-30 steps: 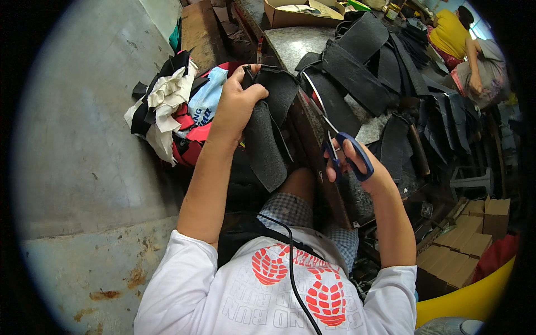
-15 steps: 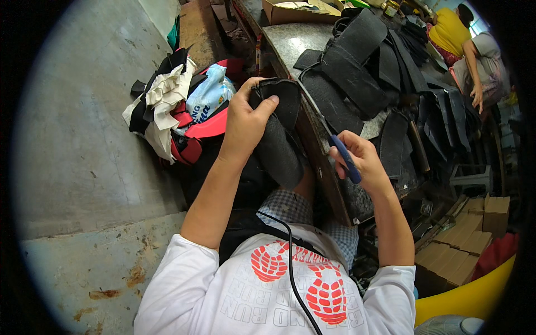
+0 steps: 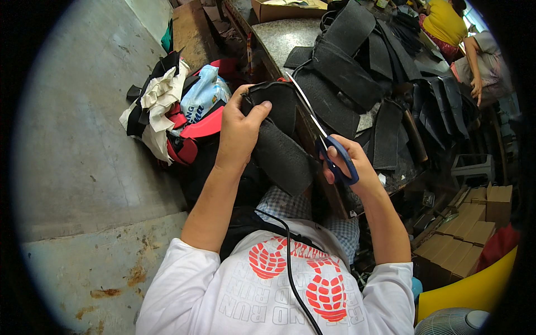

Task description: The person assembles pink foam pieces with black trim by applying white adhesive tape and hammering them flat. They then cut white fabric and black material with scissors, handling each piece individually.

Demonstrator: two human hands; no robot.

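My left hand (image 3: 239,131) pinches the upper edge of a black, leather-like piece (image 3: 285,159), thumb on its face. The piece is folded, and its rounded lower flap hangs above my lap. In my right hand (image 3: 357,162) is a pair of scissors (image 3: 317,125) with blue handles, my fingers through the loops. The long blades point up and away, past the right side of the held piece, and seem apart from it. Beyond them, many similar black pieces (image 3: 346,64) lie heaped on the worktable (image 3: 282,36).
White cloth scraps (image 3: 162,95), a blue-and-white plastic bag (image 3: 205,95) and red pieces (image 3: 204,124) pile up at left. A cardboard box (image 3: 287,12) stands at the table's far end. Flattened cardboard (image 3: 452,251), a grey stool (image 3: 474,166) and a fan (image 3: 452,322) are right. Two people work far right.
The scissors have turned so that their handle loops show and the blades look slightly parted. The black piece's lower flap has swung to the right, and the view has shifted slightly.
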